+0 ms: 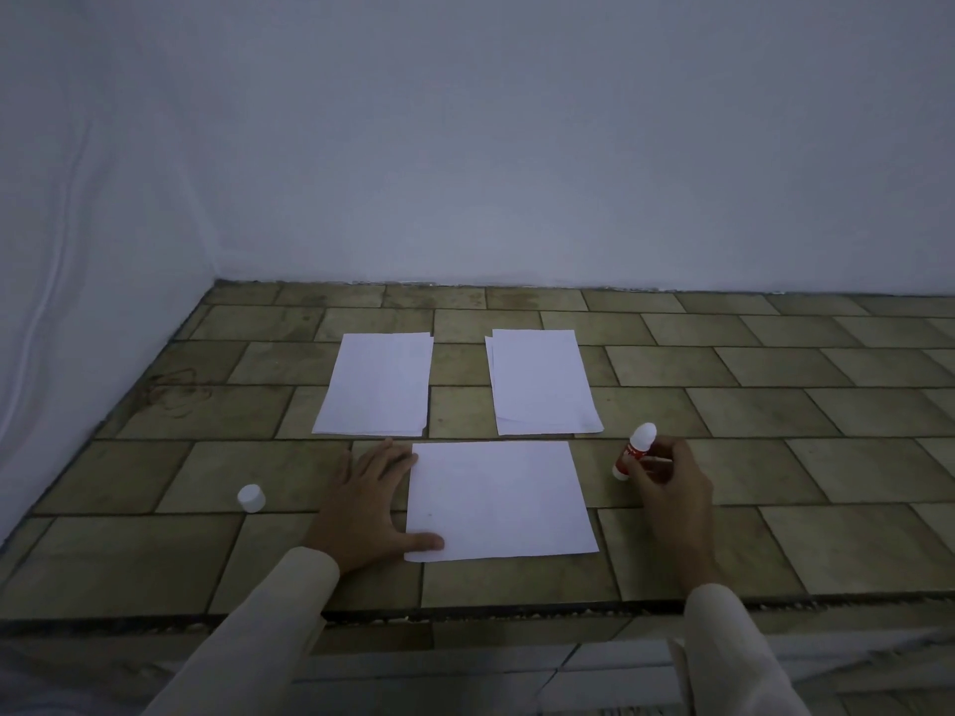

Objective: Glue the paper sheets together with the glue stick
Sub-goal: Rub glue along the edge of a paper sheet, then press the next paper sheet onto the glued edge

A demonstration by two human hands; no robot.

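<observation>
With the left hand point(369, 503) flat on the left edge of the near white paper sheet point(498, 501) and the right hand point(672, 483) curled round the uncapped red-and-white glue stick point(634, 452) just right of it, gluing seems about to begin, calling for the tip brought onto that sheet.

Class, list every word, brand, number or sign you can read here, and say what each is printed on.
Nothing can be read.
Red label on the glue stick: pale print, too blurred to read.
The paper sheets and the white cap: no writing visible.
</observation>
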